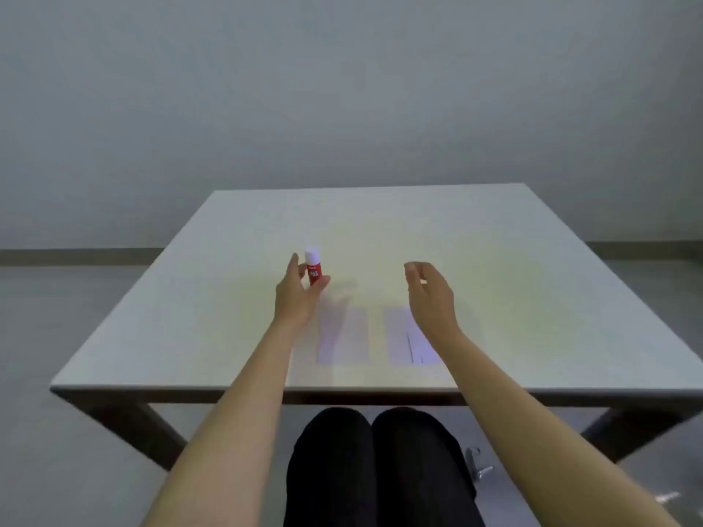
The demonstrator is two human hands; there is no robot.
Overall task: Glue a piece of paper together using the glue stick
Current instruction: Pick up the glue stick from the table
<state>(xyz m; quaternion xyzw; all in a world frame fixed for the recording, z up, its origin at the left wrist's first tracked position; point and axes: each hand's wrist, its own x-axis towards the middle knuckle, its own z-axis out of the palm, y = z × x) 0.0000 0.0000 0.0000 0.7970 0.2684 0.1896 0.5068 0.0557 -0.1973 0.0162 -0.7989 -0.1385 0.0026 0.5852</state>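
Note:
A red glue stick [314, 268] with a white cap stands upright on the white table [532, 283], left of the middle. My left hand [298, 294] is cupped around it, fingers on its left and thumb by its base, spread wider than the stick. Two white pieces of paper lie flat near the front edge: the left piece [344, 336] just right of my left wrist, the right piece [401, 336], with a thin dark line on it, partly under my right wrist. My right hand [431, 294] hovers over the table with its fingers loosely curled and holds nothing.
The table's far edge meets a plain grey wall. My knees in black trousers [376, 469] show under the front edge. A small metal part [477, 464] lies on the floor at the lower right.

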